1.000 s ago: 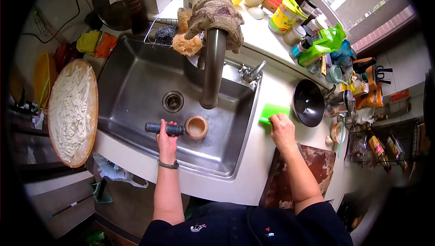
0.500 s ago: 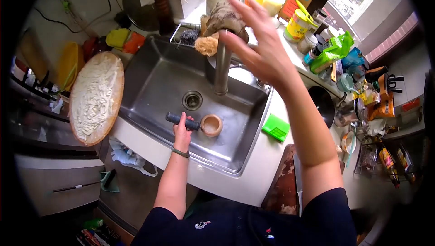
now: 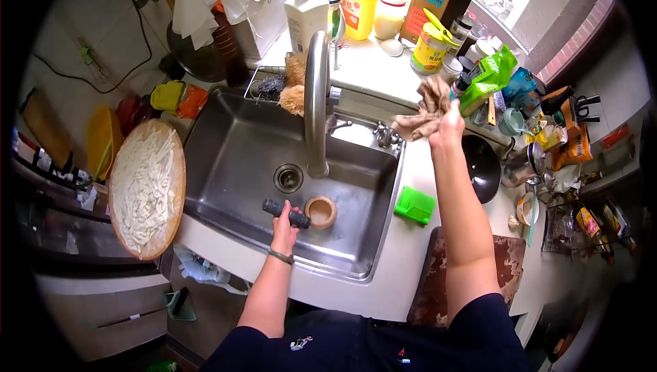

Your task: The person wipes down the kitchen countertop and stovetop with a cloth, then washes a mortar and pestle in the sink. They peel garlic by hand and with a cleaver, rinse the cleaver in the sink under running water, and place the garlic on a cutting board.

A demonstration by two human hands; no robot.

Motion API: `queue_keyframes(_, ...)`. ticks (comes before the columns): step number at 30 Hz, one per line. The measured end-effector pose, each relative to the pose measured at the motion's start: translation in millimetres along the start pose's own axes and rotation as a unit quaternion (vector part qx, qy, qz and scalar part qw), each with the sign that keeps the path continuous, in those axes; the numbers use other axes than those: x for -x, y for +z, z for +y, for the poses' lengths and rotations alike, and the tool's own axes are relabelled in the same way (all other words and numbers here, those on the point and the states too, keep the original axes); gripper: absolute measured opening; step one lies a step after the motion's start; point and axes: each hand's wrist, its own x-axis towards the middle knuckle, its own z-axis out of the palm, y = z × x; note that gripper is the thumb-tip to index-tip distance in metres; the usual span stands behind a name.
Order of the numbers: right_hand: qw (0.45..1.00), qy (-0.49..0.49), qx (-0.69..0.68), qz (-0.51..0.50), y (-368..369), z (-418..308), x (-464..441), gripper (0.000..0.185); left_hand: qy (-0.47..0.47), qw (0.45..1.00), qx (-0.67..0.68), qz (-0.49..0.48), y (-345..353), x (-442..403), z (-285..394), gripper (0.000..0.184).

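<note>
My left hand [image 3: 285,229] is closed around a dark grey pestle [image 3: 274,207], held low over the sink [image 3: 233,146]. Close to the pestle's right end, a small tan mortar [image 3: 320,212] sits upright on the sink floor, its opening facing up. Beyond the sink's right rim, my right hand [image 3: 448,127] grips a crumpled brown-grey cloth [image 3: 426,113], which hangs out to the left of the fingers. A curved metal faucet [image 3: 316,98] rises between my two hands.
A round board [image 3: 145,249] bearing floury white strips stands left of the sink. On the right counter are a green box-like item [image 3: 414,205], a worn brown board [image 3: 428,283] and a dark pan [image 3: 482,167]. Bottles and jars, including a yellow jug [image 3: 358,4], line the windowsill.
The cloth has come off the top of the faucet and moved right in my right hand. My left hand still holds the pestle beside the mortar. The camera view has shifted.
</note>
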Motion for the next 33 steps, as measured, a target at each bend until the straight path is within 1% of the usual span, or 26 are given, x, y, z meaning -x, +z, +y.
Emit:
queue_keyframes(1, 0.999, -0.011, -0.016, 0.042, -9.8, 12.6, -15.1, 0.044, -0.018, 1.0, 0.005, -0.004, 1.6, 0.7, -0.6, 0.033)
queue_keyframes(3, 0.987, -0.1, 0.121, 0.047, -17.5, 31.8, -40.1, 0.043, -0.034, 0.999, 0.017, -0.012, 2.4, 2.0, -3.1, 0.031)
queue_keyframes(4, 0.936, -0.188, 0.284, 0.088, -36.9, 54.9, -84.8, 0.044, -0.038, 0.999, 0.018, -0.009, 4.4, 5.5, -1.7, 0.029)
queue_keyframes(5, 0.88, -0.186, 0.433, 0.05, -26.7, 50.2, -75.9, 0.06, -0.041, 0.999, 0.021, -0.006, 3.4, 4.6, -2.5, 0.028)
queue_keyframes(6, 0.771, -0.199, 0.603, 0.048, -27.8, 64.5, -92.7, 0.065, -0.046, 0.999, 0.027, 0.0, 5.0, 5.8, -0.5, 0.028)
queue_keyframes(7, 0.629, -0.204, 0.749, 0.044, -29.9, 78.5, -108.8, 0.071, -0.051, 0.998, 0.032, 0.006, 6.1, 7.8, 1.3, 0.027)
queue_keyframes(8, 0.588, -0.15, 0.795, 0.007, -22.4, 86.3, -104.5, 0.076, -0.064, 0.997, 0.04, 0.013, 5.5, 7.1, 2.2, 0.026)
queue_keyframes(9, 0.511, -0.213, 0.833, 0.008, -20.6, 97.6, -100.8, 0.074, -0.075, 0.995, 0.058, -0.003, 2.3, 3.5, 1.0, 0.025)
queue_keyframes(11, 0.536, -0.207, 0.815, -0.074, -4.0, 102.4, -112.9, 0.073, -0.106, 0.99, 0.091, -0.008, 1.6, 3.3, 1.8, 0.025)
queue_keyframes(14, 0.494, -0.248, 0.82, -0.146, 21.6, 112.5, -129.6, 0.072, -0.122, 0.985, 0.116, -0.033, -8.7, -4.0, -7.3, 0.022)
queue_keyframes(15, 0.504, -0.249, 0.81, -0.166, 30.9, 113.5, -137.0, 0.072, -0.116, 0.983, 0.132, -0.051, -6.8, -4.2, -7.9, 0.021)
queue_keyframes(17, 0.511, -0.238, 0.801, -0.202, 51.1, 121.4, -158.5, 0.073, -0.097, 0.985, 0.129, -0.052, -4.6, -2.8, -8.1, 0.021)
queue_keyframes(18, 0.503, -0.274, 0.796, -0.194, 55.9, 129.1, -160.5, 0.067, -0.095, 0.986, 0.129, -0.053, -5.0, -3.0, -7.2, 0.022)
queue_keyframes(19, 0.504, -0.273, 0.795, -0.198, 54.9, 133.8, -158.8, 0.067, -0.093, 0.986, 0.127, -0.054, -5.0, -2.2, -5.7, 0.022)
queue_keyframes(21, 0.452, -0.382, 0.733, -0.334, 49.8, 132.2, -146.1, 0.058, -0.081, 0.988, 0.126, -0.047, 1.8, 2.0, 1.2, 0.023)
queue_keyframes(22, 0.454, -0.415, 0.71, -0.342, 44.1, 129.0, -134.2, 0.051, -0.074, 0.989, 0.121, -0.04, 4.0, 6.5, 0.9, 0.023)
queue_keyframes(23, 0.452, -0.426, 0.697, -0.358, 39.2, 126.5, -129.2, 0.049, -0.076, 0.989, 0.121, -0.04, 4.7, 8.4, 0.3, 0.023)
queue_keyframes(25, 0.458, -0.43, 0.647, -0.431, 29.5, 109.9, -115.0, 0.047, -0.076, 0.991, 0.11, -0.022, 6.6, 7.8, 3.2, 0.022)
queue_keyframes(26, 0.458, -0.431, 0.646, -0.432, 20.4, 104.1, -114.5, 0.047, -0.076, 0.991, 0.107, -0.006, 9.2, 8.7, 4.8, 0.021)
queue_keyframes(28, 0.451, -0.433, 0.657, -0.422, -4.5, 90.1, -119.6, 0.046, -0.081, 0.99, 0.112, -0.009, -0.9, 3.0, -1.9, 0.021)
queue_keyframes(29, 0.451, -0.434, 0.673, -0.394, -12.3, 79.4, -119.4, 0.046, -0.089, 0.989, 0.119, -0.013, -5.4, 0.4, -3.2, 0.021)
queue_keyframes(30, 0.442, -0.421, 0.705, -0.363, -21.0, 70.7, -123.8, 0.049, -0.06, 0.995, 0.082, -0.02, 2.1, 6.2, 2.7, 0.021)
queue_keyframes(31, 0.428, -0.406, 0.736, -0.332, -24.5, 66.7, -128.7, 0.052, -0.059, 0.995, 0.084, -0.02, 6.1, 7.7, 8.9, 0.021)
queue_keyframes(33, 0.432, -0.4, 0.743, -0.319, -14.2, 76.7, -132.9, 0.053, -0.119, 0.988, 0.102, -0.001, 10.3, 11.5, 10.5, 0.021)
